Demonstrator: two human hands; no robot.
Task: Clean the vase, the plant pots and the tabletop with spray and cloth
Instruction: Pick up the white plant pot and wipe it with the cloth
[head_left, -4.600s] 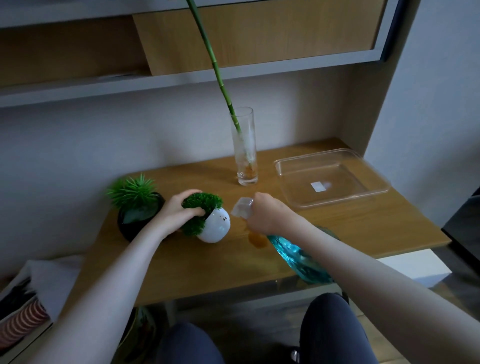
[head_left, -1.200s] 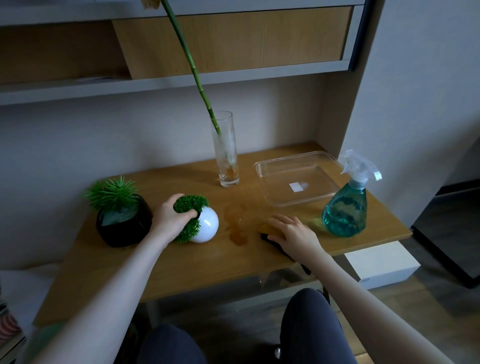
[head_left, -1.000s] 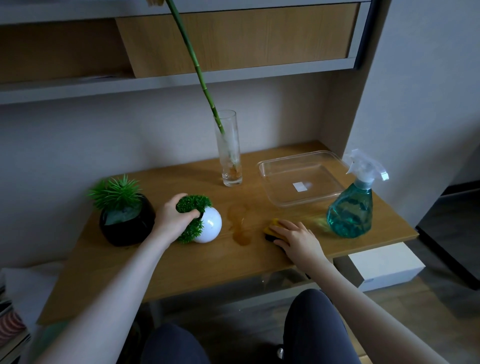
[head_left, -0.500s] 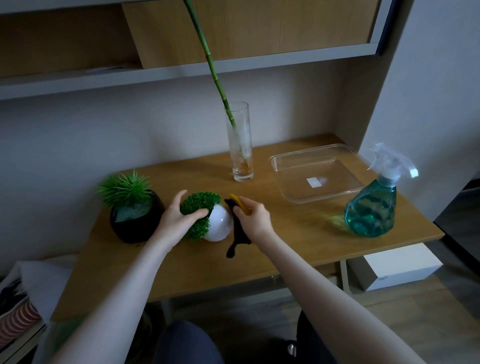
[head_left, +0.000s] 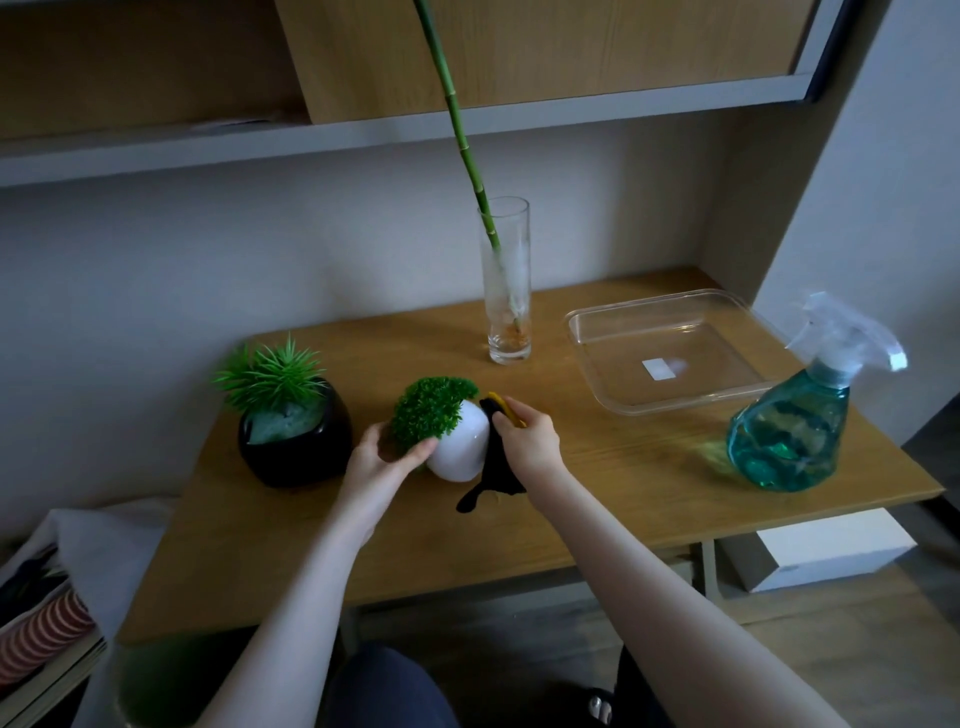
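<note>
We see through one wide-angle camera on the person's head, looking forward and down over the wooden tabletop (head_left: 597, 499) toward the wall and shelf (head_left: 363, 135) behind. Both forearms reach in close from the bottom edge; no second view exists.

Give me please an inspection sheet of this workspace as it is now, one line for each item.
Surface: wooden table, dry where visible.
Job's things: white pot tilted; black pot upright at its left; glass vase with a green stem; spray bottle standing at right; dark cloth.
Clutter: clear plastic tray, holding nothing.
Hands: left hand grips the white pot's plant; right hand presses the cloth against the pot.
Cables: nothing seen.
Surroundings: shelf above; white box on the floor.
</note>
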